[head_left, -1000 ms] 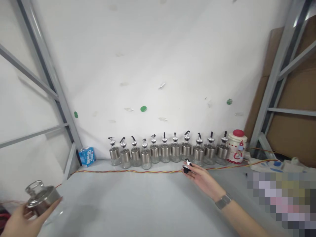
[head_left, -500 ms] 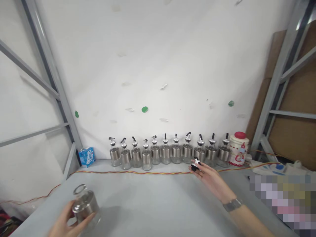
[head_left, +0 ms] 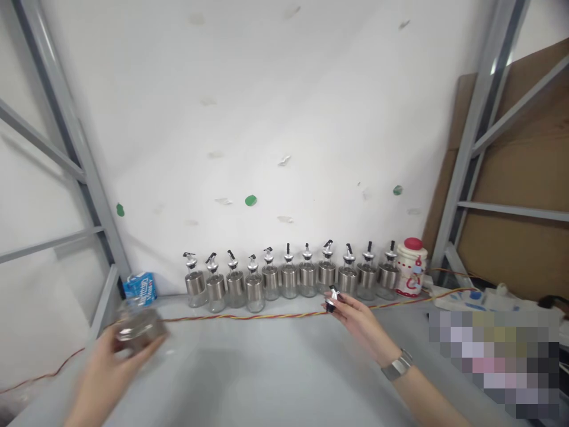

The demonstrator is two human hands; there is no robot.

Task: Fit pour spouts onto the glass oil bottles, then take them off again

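At the left, my left hand (head_left: pixel 109 359) is wrapped round a glass bottle (head_left: pixel 143 330) with a brushed-metal sleeve. The bottle is blurred by motion, and its neck carries no spout. My right hand (head_left: pixel 355 320) pinches a black and silver pour spout (head_left: pixel 331 299) between the fingertips, in front of the row of bottles. Along the wall stand several bottles of the same kind (head_left: pixel 255 289), upright and close together, each topped with a black and silver spout.
A blue carton (head_left: pixel 141 289) stands at the back left. A twisted red and yellow cord (head_left: pixel 267 316) crosses the grey table (head_left: pixel 267 373). A white jar with a red lid (head_left: pixel 409 270) ends the row, with power strips (head_left: pixel 484 298) right of it. Grey metal posts (head_left: pixel 102 207) flank the table.
My left hand has lifted the bottle and moved it away from me. My right hand still holds the spout. The whole view has shifted a little.
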